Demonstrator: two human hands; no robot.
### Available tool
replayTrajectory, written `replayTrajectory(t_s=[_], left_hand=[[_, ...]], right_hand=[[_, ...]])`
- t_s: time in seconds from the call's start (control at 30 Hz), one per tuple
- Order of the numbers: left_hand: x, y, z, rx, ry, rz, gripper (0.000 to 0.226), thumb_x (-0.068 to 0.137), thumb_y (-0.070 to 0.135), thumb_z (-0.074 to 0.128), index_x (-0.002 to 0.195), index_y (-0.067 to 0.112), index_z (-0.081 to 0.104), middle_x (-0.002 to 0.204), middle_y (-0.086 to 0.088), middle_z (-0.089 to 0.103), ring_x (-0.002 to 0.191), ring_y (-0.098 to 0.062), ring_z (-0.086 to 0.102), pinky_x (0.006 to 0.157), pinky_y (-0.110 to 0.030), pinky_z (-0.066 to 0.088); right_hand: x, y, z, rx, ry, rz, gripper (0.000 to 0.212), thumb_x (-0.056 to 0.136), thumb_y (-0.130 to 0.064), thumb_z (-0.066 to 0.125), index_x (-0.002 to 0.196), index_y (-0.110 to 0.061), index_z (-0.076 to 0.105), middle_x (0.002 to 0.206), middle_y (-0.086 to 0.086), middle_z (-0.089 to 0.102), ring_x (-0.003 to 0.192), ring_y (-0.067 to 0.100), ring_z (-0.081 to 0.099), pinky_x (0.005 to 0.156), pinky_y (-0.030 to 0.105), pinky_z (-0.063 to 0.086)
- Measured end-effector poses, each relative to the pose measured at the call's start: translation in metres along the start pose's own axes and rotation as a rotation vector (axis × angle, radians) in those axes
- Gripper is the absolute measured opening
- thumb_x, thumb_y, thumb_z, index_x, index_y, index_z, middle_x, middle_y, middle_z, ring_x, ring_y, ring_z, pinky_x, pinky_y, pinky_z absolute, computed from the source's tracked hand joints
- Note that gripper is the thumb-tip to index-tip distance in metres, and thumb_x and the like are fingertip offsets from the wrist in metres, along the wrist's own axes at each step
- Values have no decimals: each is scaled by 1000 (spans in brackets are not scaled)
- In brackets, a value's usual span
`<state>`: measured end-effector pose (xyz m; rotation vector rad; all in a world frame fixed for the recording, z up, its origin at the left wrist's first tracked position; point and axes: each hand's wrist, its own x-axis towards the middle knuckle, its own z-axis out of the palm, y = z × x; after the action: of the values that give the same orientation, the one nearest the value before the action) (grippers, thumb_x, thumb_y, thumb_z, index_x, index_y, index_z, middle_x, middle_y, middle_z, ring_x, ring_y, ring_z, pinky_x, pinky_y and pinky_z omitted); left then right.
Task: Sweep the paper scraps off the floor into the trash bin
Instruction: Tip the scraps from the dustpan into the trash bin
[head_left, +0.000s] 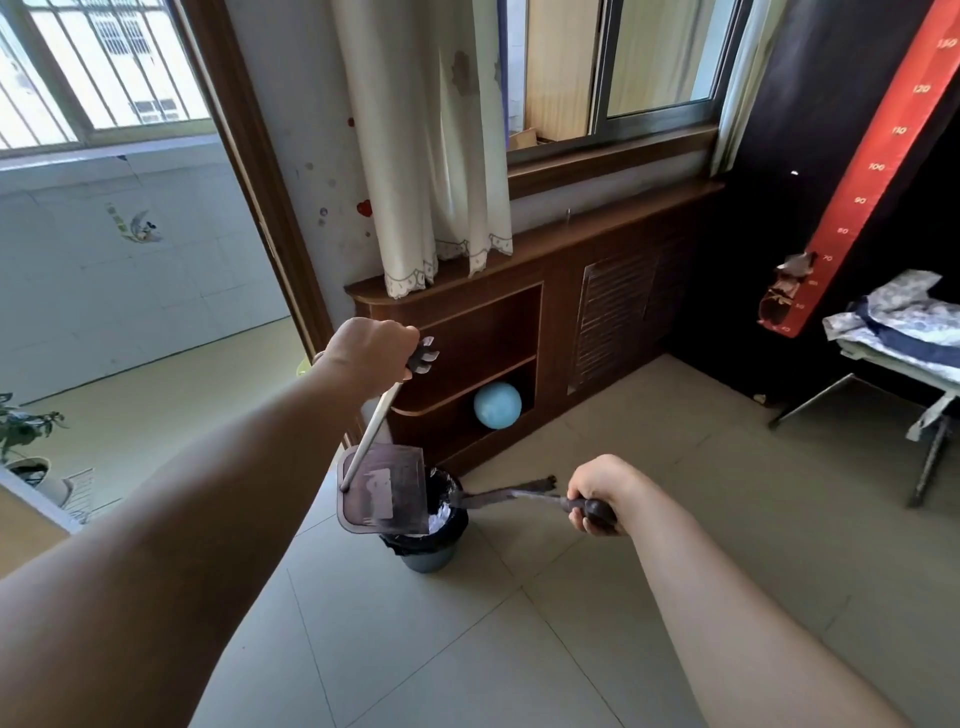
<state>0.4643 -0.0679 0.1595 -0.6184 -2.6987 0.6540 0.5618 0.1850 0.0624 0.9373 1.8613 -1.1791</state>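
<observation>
My left hand (371, 356) grips the top of a long silver dustpan handle (371, 431). The dark, see-through dustpan (384, 491) hangs tilted over the trash bin (431, 551), which has a black bag liner and stands on the tiled floor. White paper scraps (382, 493) lie in the pan and at the bin's mouth. My right hand (597, 493) grips the dark broom handle (589, 512). The broom (498, 496) reaches left with its head at the bin's rim.
A brown wooden cabinet (519, 322) stands behind the bin with a blue ball (497, 405) on its lower shelf. A curtain hangs above it. A metal-legged cot with folded cloth (904, 332) is at the right. A doorway opens at the left.
</observation>
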Motion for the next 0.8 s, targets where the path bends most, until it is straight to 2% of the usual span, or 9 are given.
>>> replayTrajectory(t_s=[0.13,0.3,0.63,0.8], left_hand=[[3,4,0,23,15,-24,30,94,45,55,110,20,59,96,5,71,89,-17,71,72,-29,54],[8,10,-2,-3,18,-15,30,93,44,57,111,20,60,99,5,71,92,-18,71,74,-30,55],[12,25,2,4,56,-57,33,94,46,55,110,17,55,100,3,69,90,-19,71,69,-29,53],[12,35,15,23,45,-29,34,94,46,53,110,16,53,98,3,69,87,-19,71,65,-29,52]], right_hand=[[4,7,-8,139,13,-44,20,89,-1,34,73,0,45,57,10,48,37,14,46,30,14,35],[6,4,-18,114,19,-23,18,88,-3,39,73,2,48,61,12,51,49,14,48,30,14,37],[4,8,-25,109,17,-16,19,89,-4,38,74,0,48,62,10,50,49,13,46,30,13,36],[4,8,-28,103,31,-57,17,90,-3,36,76,-2,46,62,9,47,35,12,45,30,11,34]])
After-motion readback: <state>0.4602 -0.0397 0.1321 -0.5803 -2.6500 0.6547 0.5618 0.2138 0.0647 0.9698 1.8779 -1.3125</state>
